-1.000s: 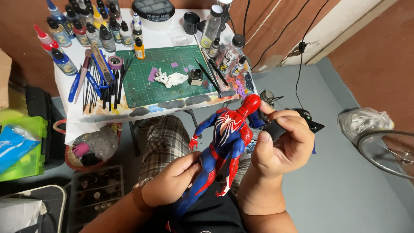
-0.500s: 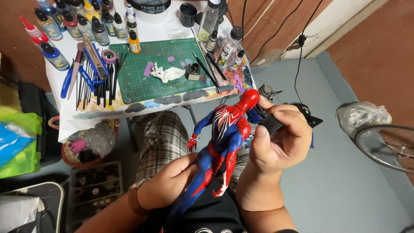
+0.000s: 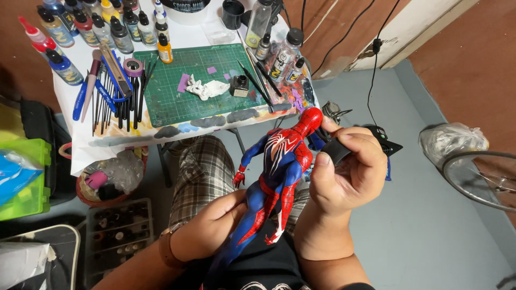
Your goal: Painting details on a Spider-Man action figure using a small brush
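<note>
Figure: red/blue action figure (image 3: 275, 177), white spider emblem on chest; held over lap, head twd table, legs twd the person.
L hand (image 3: 210, 225): wrapped round figure's legs/lower body from the left, fingers closed on it.
R hand (image 3: 344, 172): closed on a small black piece (image 3: 334, 152), thumb on top; touching figure's head/shoulder area.
Table (image 3: 97, 140): white-covered, just ahead of knees.
Cutting mat (image 3: 177, 102): green, gridded, mid-table.
On mat: crumpled white wad (image 3: 208, 89), purple scraps, small dark ink pot (image 3: 239, 86).
Paint bottles (image 3: 99, 27): row along far edge, assorted caps.
Brushes/tools (image 3: 115, 91): laid side by side, left of mat, w/ tape roll (image 3: 133, 66).
Floor L: green bin (image 3: 24, 180), compartment tray (image 3: 115, 236) of small bottles, basket w/ plastic.
Floor R: bagged item (image 3: 451, 142), bike wheel (image 3: 481, 177).
</note>
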